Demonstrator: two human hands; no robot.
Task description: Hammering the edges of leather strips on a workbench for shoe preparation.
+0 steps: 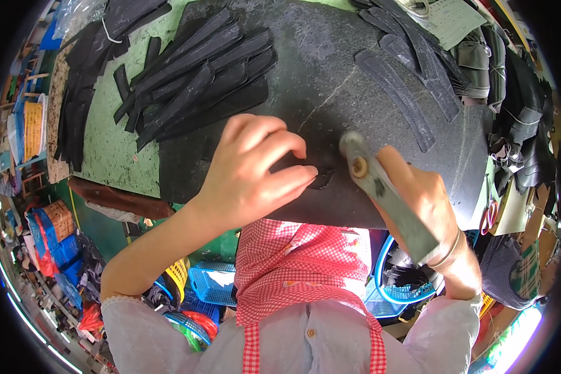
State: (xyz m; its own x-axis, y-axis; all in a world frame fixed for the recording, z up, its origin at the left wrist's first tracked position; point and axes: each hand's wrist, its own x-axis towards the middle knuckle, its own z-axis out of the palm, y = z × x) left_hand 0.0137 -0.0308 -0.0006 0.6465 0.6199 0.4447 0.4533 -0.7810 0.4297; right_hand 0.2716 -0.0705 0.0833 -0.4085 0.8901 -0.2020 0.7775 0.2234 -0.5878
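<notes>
Your left hand [255, 171] rests on the dark stone slab [330, 81], fingers curled and close together, the fingertips pressing down on a small black piece [321, 177] near the slab's near edge. That piece lies flat, just right of your fingertips and partly hidden under them, so its full shape cannot be told.

Your right hand [427, 196] is closed around the handle of a grey metal tool [383, 193]. The tool runs from your wrist up and to the left, and its blurred head sits just above and right of the small black piece, close to the slab.

Farther away on the left, a heap of long black strips [193, 75] lies across the slab and the green table [115, 146]. To the far right, curved black strips [399, 93] lie separately on the slab. A red checked apron [293, 262] hangs below your hands.
</notes>
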